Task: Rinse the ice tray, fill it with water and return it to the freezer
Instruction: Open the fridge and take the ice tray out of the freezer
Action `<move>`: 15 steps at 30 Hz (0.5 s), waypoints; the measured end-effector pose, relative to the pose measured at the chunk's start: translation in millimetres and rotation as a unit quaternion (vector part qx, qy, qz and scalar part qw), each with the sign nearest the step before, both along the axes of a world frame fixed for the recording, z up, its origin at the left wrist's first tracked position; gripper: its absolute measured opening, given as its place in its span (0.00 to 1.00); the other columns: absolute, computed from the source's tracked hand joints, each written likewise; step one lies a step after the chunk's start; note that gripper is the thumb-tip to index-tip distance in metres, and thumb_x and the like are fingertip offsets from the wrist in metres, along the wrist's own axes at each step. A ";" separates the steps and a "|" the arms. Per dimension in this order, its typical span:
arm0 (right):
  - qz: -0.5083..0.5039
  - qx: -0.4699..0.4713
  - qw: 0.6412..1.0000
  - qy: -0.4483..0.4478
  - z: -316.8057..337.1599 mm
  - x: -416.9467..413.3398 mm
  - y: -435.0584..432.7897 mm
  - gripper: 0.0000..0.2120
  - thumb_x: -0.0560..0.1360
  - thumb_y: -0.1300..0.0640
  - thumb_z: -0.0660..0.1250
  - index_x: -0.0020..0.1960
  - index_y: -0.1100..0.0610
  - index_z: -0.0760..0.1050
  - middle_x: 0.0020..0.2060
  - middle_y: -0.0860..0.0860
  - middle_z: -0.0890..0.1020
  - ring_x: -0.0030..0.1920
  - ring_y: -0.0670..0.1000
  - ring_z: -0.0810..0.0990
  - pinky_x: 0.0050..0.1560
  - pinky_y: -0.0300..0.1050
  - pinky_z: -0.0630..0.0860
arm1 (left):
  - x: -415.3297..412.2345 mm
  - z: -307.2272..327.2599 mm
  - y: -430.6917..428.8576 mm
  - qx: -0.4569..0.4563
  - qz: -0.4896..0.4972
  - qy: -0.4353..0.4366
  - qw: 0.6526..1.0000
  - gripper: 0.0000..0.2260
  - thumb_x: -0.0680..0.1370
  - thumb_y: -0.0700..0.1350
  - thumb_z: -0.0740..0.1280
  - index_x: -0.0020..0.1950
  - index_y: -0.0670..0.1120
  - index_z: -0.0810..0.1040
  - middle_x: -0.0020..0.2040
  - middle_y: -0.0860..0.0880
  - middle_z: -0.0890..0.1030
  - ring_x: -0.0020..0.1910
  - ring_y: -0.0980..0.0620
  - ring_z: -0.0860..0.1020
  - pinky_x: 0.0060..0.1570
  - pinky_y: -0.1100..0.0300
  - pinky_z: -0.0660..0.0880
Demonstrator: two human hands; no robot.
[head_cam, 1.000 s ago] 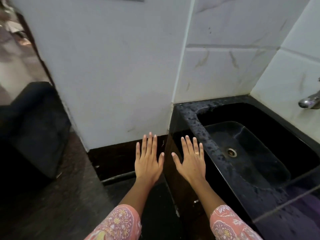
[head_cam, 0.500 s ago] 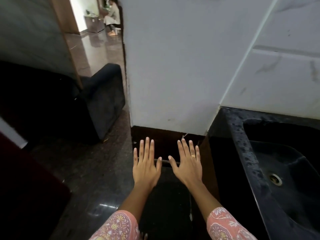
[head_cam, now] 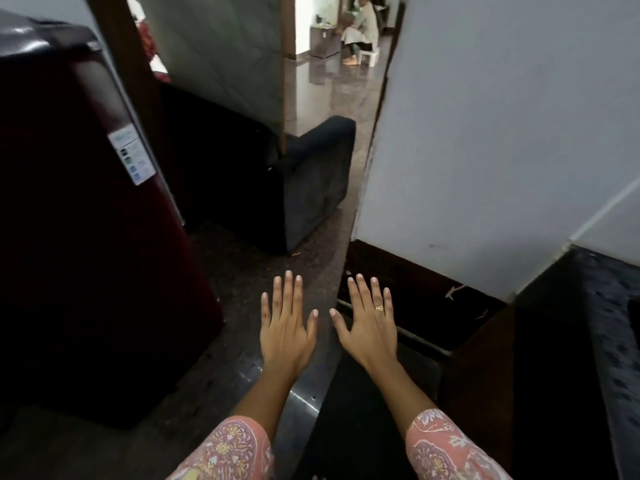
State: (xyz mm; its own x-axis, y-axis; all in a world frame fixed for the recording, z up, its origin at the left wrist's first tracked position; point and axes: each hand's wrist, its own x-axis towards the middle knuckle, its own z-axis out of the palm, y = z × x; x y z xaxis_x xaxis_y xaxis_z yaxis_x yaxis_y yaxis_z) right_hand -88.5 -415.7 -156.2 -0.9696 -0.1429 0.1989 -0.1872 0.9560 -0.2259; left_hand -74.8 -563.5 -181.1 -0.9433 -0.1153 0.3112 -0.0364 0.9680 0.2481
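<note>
In the head view, the dark red refrigerator (head_cam: 86,237) stands at the left with a pale sticker (head_cam: 133,155) on it. Your left hand (head_cam: 285,336) hovers palm down over the floor (head_cam: 242,258), just right of the refrigerator. Its fingers (head_cam: 278,296) are straight, spread and holding nothing. Your right hand (head_cam: 369,332) is farther right of the refrigerator, beside the left, thumbs near but apart. Its fingers are likewise released, with a gold ring (head_cam: 379,309) on one. Beyond the refrigerator sits a dark sofa (head_cam: 311,174). Well to the refrigerator's right are a white wall (head_cam: 485,133) and the black speckled counter (head_cam: 602,323).
</note>
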 end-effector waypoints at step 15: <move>0.129 -0.003 0.992 0.013 -5.1 8.4 -168.3 0.33 0.75 0.38 0.49 0.73 0.57 0.59 0.73 0.55 0.64 0.73 0.53 0.52 0.72 0.48 0.38 | 47.6 -8.7 -157.9 -0.013 0.140 0.006 0.990 0.29 0.78 0.56 0.50 0.75 0.42 0.55 0.75 0.43 0.57 0.76 0.52 0.42 0.72 0.51 0.42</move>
